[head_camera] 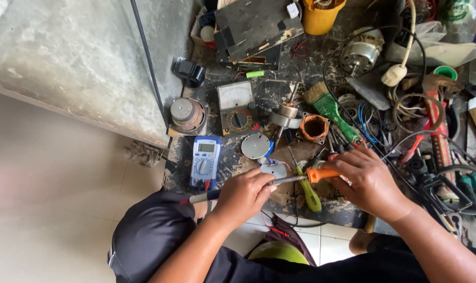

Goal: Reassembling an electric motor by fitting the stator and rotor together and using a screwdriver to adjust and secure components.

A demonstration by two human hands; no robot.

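Observation:
My right hand (368,181) grips the orange handle of a soldering iron (321,174) whose metal shaft points left. My left hand (243,194) is closed around the shaft's tip end together with a small grey part (273,170) and a thin metal probe (198,197) that sticks out to the left. Both hands hover over the front edge of a cluttered dark workbench (222,157). A yellow-green handled screwdriver (311,195) lies just under the iron.
On the bench lie a blue digital multimeter (205,161), a grey analog meter (236,107), a round metal motor cap (255,145), a copper-wound stator (315,128), a green-handled brush (332,110), a motor (361,51), a yellow tub (321,14), cables and pliers at right. Concrete wall left.

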